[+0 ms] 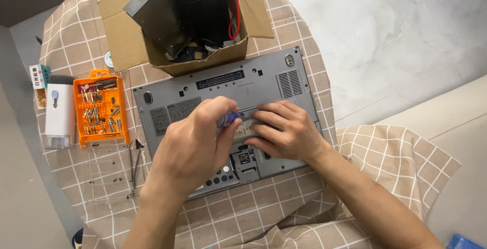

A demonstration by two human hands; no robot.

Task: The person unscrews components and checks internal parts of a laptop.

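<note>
On the underside of the grey upturned laptop (223,94), the left hand (190,150) is closed around a small screwdriver with a blue handle (231,119), its tip hidden. Beside it, the right hand (284,129) lies flat and open on the laptop, holding nothing. Left of the laptop stands an orange plastic bit case (100,108), and behind it a brown cardboard box (127,41) on the checkered cloth table (253,213).

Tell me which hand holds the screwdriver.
The left hand grips the blue-tipped screwdriver over the upturned laptop. The right hand only lies flat on it.
</note>
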